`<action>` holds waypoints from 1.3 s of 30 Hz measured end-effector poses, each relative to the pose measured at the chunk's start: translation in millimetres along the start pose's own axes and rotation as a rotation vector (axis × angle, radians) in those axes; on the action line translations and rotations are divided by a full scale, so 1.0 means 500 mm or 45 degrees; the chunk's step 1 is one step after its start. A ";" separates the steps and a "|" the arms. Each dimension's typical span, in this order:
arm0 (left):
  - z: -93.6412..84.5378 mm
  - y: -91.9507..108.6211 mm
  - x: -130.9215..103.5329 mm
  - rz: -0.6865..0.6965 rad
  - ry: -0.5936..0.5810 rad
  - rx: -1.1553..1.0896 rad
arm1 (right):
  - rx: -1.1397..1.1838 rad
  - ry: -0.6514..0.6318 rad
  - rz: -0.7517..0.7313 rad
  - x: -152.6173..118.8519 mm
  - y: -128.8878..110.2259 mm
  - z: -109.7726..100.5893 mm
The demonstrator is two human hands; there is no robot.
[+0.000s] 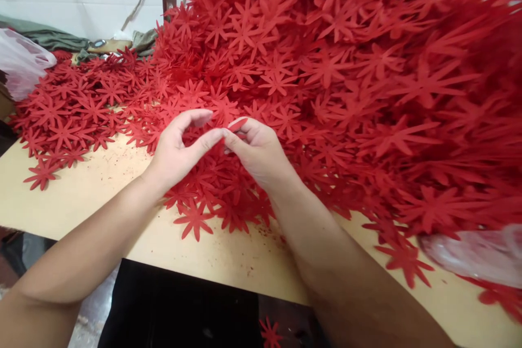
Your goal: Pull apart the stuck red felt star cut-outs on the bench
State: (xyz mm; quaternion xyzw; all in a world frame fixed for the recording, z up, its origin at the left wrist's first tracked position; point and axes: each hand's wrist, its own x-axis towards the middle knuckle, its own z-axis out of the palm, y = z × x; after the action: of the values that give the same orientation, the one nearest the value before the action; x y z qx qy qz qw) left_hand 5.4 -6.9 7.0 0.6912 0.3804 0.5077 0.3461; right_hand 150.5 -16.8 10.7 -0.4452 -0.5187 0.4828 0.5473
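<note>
My left hand (pixel 183 141) is over the near side of the red pieces, its fingers curved and apart, with the thumb tip close to my right hand. Nothing can be made out between its fingers. My right hand (pixel 253 147) has thumb and fingers pinched together, and a red petal (pixel 237 124) of a flower-shaped piece sticks out from them. The rest of that piece is hidden by the fingers. A big heap of red flower-shaped pieces (pixel 281 81) rises behind and right of both hands. A lower pile (pixel 65 114) spreads to the left.
The pale tabletop (pixel 98 185) shows along the near edge. A clear plastic bag (pixel 477 255) lies at the right, a whitish bag (pixel 24 62) at the far left. Dark green cloth (pixel 53 38) lies along the wall. One red flower (pixel 271 333) is below the table edge.
</note>
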 end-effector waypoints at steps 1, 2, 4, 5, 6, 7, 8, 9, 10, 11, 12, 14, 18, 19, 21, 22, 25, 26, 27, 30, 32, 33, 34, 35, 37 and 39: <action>0.004 0.002 -0.003 -0.048 -0.039 -0.045 | -0.019 -0.005 -0.019 -0.001 0.001 0.002; 0.006 0.002 -0.004 -0.099 -0.056 -0.085 | -0.028 -0.009 -0.034 -0.001 0.002 0.004; 0.009 -0.004 -0.002 -0.187 -0.033 -0.148 | -0.032 -0.029 -0.045 -0.002 0.006 0.006; 0.008 -0.008 0.001 -0.222 -0.004 -0.178 | -0.033 -0.046 -0.046 -0.002 0.007 0.006; 0.007 -0.012 0.003 -0.256 0.026 -0.209 | -0.032 -0.063 -0.047 -0.002 0.009 0.006; 0.006 -0.015 0.006 -0.290 0.051 -0.240 | -0.029 -0.074 -0.048 -0.001 0.010 0.006; 0.004 -0.016 0.009 -0.321 0.069 -0.266 | -0.028 -0.077 -0.048 -0.001 0.010 0.004; 0.003 -0.017 0.011 -0.344 0.078 -0.286 | -0.035 -0.070 -0.049 -0.001 0.009 0.003; 0.002 -0.016 0.013 -0.359 0.079 -0.303 | -0.050 -0.056 -0.049 -0.001 0.008 0.002; 0.002 -0.015 0.014 -0.368 0.072 -0.318 | -0.072 -0.041 -0.044 -0.001 0.006 0.000; 0.002 -0.013 0.014 -0.371 0.066 -0.330 | -0.096 -0.029 -0.040 -0.002 0.004 -0.001; 0.003 -0.010 0.015 -0.385 0.072 -0.350 | -0.143 -0.016 -0.039 -0.003 -0.002 -0.002; 0.003 -0.005 0.017 -0.428 0.147 -0.365 | -0.135 0.009 -0.062 -0.005 -0.009 0.002; 0.003 -0.004 0.018 -0.434 0.170 -0.374 | -0.115 0.014 -0.072 -0.004 -0.009 0.002; 0.004 0.001 0.019 -0.456 0.201 -0.400 | -0.069 0.024 -0.106 -0.001 -0.005 0.001; 0.004 0.003 0.019 -0.469 0.211 -0.407 | -0.054 0.034 -0.124 0.002 -0.003 -0.002; 0.001 0.008 0.021 -0.483 0.262 -0.401 | -0.007 0.128 -0.152 0.010 0.003 -0.014; 0.000 0.009 0.022 -0.488 0.285 -0.398 | 0.017 0.175 -0.151 0.013 0.004 -0.019; -0.002 0.010 0.023 -0.499 0.305 -0.403 | 0.051 0.224 -0.150 0.016 0.004 -0.024; -0.006 0.010 0.024 -0.574 0.290 -0.484 | 0.170 0.308 -0.120 0.020 0.001 -0.032; -0.006 0.010 0.022 -0.631 0.233 -0.560 | 0.200 0.297 -0.083 0.019 -0.002 -0.031; -0.005 0.010 0.021 -0.647 0.195 -0.581 | 0.193 0.283 -0.069 0.018 -0.003 -0.028; -0.003 0.009 0.019 -0.648 0.156 -0.588 | 0.172 0.265 -0.061 0.017 -0.003 -0.024; -0.002 0.008 0.017 -0.633 0.121 -0.582 | 0.141 0.247 -0.058 0.015 -0.003 -0.020; 0.002 0.006 0.013 -0.579 0.083 -0.543 | 0.075 0.219 -0.067 0.012 -0.001 -0.010; 0.007 0.005 0.010 -0.539 0.096 -0.512 | 0.028 0.205 -0.085 0.010 0.003 -0.001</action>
State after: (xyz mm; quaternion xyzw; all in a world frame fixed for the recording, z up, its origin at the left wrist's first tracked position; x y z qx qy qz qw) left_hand 10.4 -3.8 10.6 0.4945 0.4205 0.5147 0.5601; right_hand 150.7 -11.7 10.0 -0.4592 -0.4822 0.4326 0.6079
